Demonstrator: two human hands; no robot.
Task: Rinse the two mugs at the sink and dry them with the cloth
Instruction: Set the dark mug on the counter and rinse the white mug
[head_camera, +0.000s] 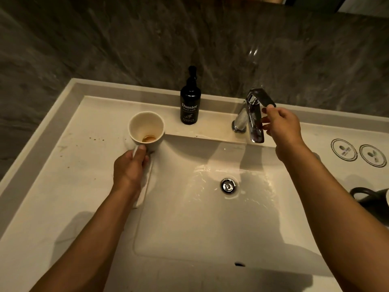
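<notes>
My left hand grips the handle of a white mug and holds it upright above the counter, just left of the sink basin. A brown residue lies in the bottom of the mug. My right hand reaches to the chrome faucet, with its fingertips on the end of the raised lever. The basin floor around the drain is wet and shiny. I cannot make out a water stream. A black mug stands at the right edge, partly cut off. No cloth is in view.
A black hand-wash pump bottle stands on the ledge behind the basin, left of the faucet. Two round coasters lie on the counter at the right. Brown drips speckle the left counter. A dark stone wall rises behind.
</notes>
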